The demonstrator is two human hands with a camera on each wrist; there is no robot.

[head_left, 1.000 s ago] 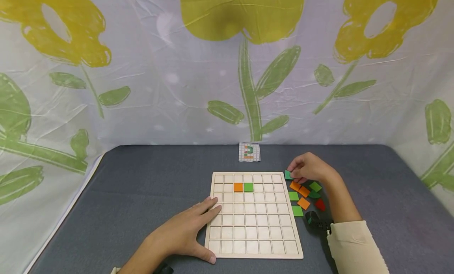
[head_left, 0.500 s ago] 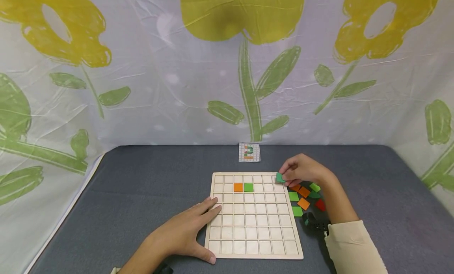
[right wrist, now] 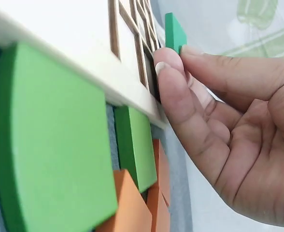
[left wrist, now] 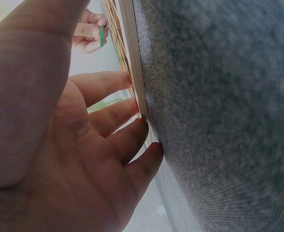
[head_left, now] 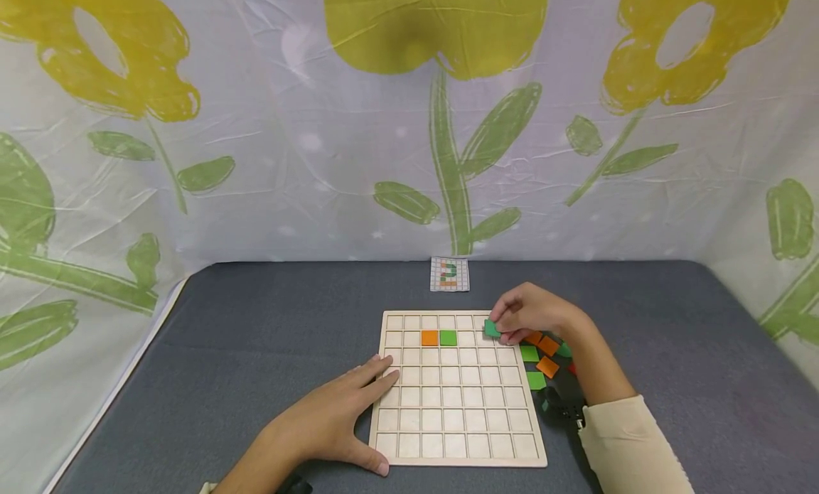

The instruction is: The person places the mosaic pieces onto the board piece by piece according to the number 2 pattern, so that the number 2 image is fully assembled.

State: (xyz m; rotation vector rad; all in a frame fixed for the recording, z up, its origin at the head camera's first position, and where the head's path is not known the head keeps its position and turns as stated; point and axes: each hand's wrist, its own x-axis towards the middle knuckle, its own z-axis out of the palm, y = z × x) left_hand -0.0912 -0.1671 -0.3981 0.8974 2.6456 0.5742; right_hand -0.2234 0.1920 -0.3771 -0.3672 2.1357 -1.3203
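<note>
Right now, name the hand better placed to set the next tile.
Likely the right hand: it pinches a green tile over the board; the left hand touches the board's left edge.

My head view looks forward and down from above, far enough back to take in the whole wooden grid board (head_left: 454, 412) and the flowered backdrop (head_left: 307, 160). My left wrist view, turned sideways, peers close past the left hand (left wrist: 86, 154) along the board's edge. My right wrist view sits low, very near a light green tile (right wrist: 60, 145), facing the right hand (right wrist: 248, 150). Both wrist views share that hand and its darker green tile (right wrist: 177, 35).
</note>
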